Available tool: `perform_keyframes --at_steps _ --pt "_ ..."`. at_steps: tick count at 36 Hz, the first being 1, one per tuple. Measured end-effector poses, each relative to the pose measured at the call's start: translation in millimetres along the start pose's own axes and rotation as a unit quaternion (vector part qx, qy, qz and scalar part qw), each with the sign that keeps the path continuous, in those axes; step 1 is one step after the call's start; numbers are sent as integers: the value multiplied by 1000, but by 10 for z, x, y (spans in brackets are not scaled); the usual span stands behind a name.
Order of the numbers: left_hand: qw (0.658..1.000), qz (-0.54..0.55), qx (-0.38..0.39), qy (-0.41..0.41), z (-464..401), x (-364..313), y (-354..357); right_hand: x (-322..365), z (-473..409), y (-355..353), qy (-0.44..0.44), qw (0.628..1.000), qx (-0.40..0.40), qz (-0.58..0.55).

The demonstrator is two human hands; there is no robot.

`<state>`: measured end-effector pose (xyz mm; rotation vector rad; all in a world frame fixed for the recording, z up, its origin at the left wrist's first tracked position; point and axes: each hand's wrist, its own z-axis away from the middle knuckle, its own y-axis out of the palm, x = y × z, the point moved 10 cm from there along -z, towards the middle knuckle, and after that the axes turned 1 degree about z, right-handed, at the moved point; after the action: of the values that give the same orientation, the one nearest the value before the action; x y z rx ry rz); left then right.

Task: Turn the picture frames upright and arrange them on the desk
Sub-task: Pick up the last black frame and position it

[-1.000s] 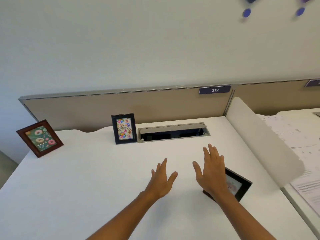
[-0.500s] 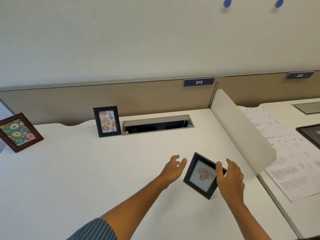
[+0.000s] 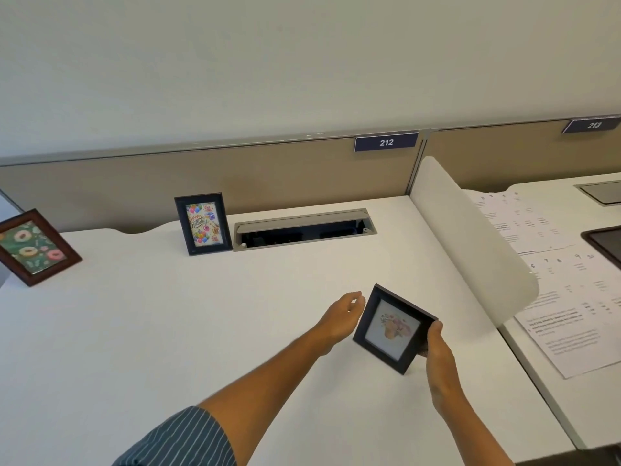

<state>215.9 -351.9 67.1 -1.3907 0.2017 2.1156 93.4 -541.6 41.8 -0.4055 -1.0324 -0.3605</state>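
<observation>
A small black square frame [image 3: 391, 329] with a flower picture is tilted up on the white desk [image 3: 168, 314], resting on its lower corner. My right hand [image 3: 437, 348] grips its right edge. My left hand [image 3: 339, 317] is just left of the frame with fingers curled; whether it touches the frame I cannot tell. A black frame with a birthday picture [image 3: 203, 223] stands upright at the back of the desk. A brown frame with doughnuts [image 3: 32, 247] stands tilted at the far left edge.
An open cable tray [image 3: 304, 228] is set into the desk's back edge below the beige partition [image 3: 268, 173]. A white curved divider [image 3: 470, 237] bounds the right side. Beyond it lie printed papers [image 3: 564, 297] and a dark frame [image 3: 605, 243].
The flat black frame was lifted off the desk by my right hand and now stands tilted, picture toward me. My left hand moved beside its left edge. The camera view shifted right.
</observation>
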Motion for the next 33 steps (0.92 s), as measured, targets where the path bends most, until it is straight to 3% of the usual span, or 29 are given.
perform_keyframes --at_steps 16,33 --pt "999 12 33 20 -31 -77 131 69 -42 21 21 989 45 -141" --pt "999 -9 34 -5 -93 33 118 188 -147 146 23 987 65 -147"
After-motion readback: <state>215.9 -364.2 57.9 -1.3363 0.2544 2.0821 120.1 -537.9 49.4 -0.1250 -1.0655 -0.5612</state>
